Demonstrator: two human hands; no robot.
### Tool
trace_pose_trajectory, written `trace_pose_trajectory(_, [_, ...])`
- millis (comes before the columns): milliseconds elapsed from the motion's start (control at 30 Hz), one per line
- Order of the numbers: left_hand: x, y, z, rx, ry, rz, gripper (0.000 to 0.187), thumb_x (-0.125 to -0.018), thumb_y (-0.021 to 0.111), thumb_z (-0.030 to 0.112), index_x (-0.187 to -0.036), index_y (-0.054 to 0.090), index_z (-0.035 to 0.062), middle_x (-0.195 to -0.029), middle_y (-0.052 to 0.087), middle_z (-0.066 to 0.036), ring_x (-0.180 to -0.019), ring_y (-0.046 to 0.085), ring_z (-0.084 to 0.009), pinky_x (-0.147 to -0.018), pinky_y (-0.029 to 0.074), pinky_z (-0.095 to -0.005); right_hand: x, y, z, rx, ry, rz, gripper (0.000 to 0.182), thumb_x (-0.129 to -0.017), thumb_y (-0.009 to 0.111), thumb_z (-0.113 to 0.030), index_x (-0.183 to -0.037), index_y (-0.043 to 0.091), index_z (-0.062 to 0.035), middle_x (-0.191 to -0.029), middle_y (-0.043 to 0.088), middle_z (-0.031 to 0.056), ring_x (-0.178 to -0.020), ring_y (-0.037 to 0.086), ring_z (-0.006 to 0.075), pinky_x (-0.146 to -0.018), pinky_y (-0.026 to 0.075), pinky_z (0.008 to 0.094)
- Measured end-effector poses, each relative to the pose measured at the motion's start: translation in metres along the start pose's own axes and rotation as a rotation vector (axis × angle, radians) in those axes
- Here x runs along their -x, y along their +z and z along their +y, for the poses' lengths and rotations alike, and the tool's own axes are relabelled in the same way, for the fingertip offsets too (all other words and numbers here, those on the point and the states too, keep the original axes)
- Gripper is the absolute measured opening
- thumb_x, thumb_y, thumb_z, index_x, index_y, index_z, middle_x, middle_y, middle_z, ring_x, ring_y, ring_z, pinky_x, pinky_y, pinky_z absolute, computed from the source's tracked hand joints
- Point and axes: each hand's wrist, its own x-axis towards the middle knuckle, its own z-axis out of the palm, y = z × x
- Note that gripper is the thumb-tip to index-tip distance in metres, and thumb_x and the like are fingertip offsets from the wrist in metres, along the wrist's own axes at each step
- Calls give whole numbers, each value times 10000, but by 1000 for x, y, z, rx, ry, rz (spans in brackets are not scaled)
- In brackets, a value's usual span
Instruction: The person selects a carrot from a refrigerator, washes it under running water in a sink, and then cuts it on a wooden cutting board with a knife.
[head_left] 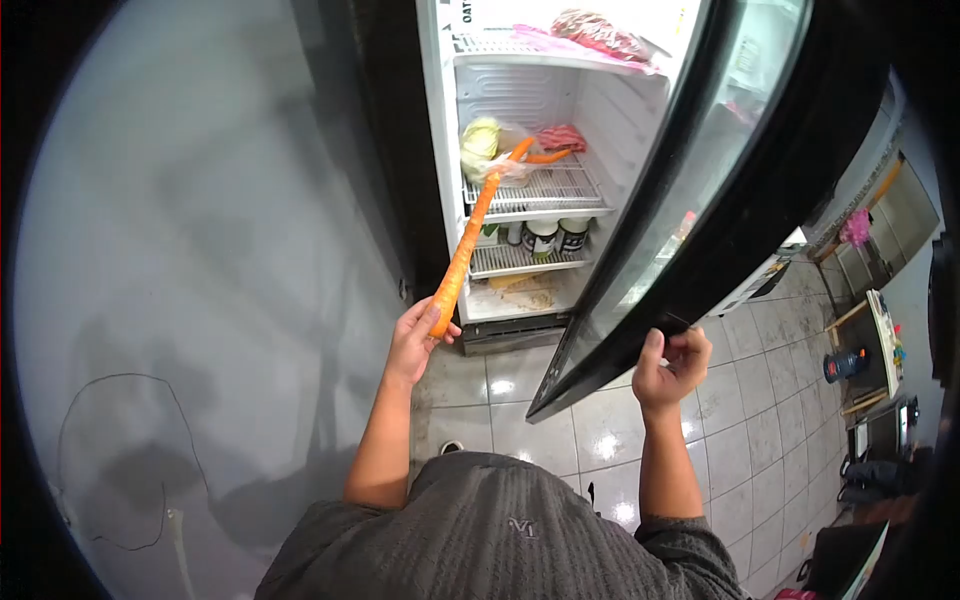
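Observation:
My left hand [420, 338] is wrapped round the thick end of a long orange carrot [464, 258]. The carrot slants up and away, its thin end in front of the open refrigerator's shelves. On the right, my right hand [672, 370] has its fingers curled at the outer edge of the black-framed glass refrigerator door [640, 320], which stands open. On the middle wire shelf [545, 188] are a cabbage [480, 145] in a clear plastic bag, more carrots [548, 157] and a red-and-white striped bundle [562, 138].
Dark-labelled jars [541, 238] stand on the lower shelf. A pink plastic bag with a reddish package [600, 35] lies on the upper shelf. A grey wall [200, 250] is on my left. Over the tiled floor [590, 430], a blue water jug [846, 364] sits by a small table [885, 340].

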Motion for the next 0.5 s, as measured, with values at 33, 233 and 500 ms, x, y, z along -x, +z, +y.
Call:
trace_pose_trajectory(33, [-3,6,-2,0,4,-17,373,-940,535,261,-1189,523,-15,-925,608,-67,-750,621,-160,-636,478,-263,1,-15,3,15,30,-5,220,-836,608,-37,-854,389,-52,-745,433,9,-555,351,25,-473,274,169])
trace_pose_trajectory(233, [-4,29,-13,-8,1,-85,359,-947,517,267,-1159,538,-22,-881,611,-68,-744,616,-156,-640,476,-262,0,-68,7,243,46,177,199,-859,588,-96,-828,396,-58,-730,372,-16,-593,316,40,-522,273,183])
trace_pose_trajectory(500, [-14,29,-26,-78,-29,-100,332,-958,495,291,-1076,575,-9,-859,597,-44,-735,567,-122,-633,431,-241,1,-96,14,255,201,304,161,-862,580,-81,-850,422,-55,-758,367,-18,-635,325,62,-556,283,193])
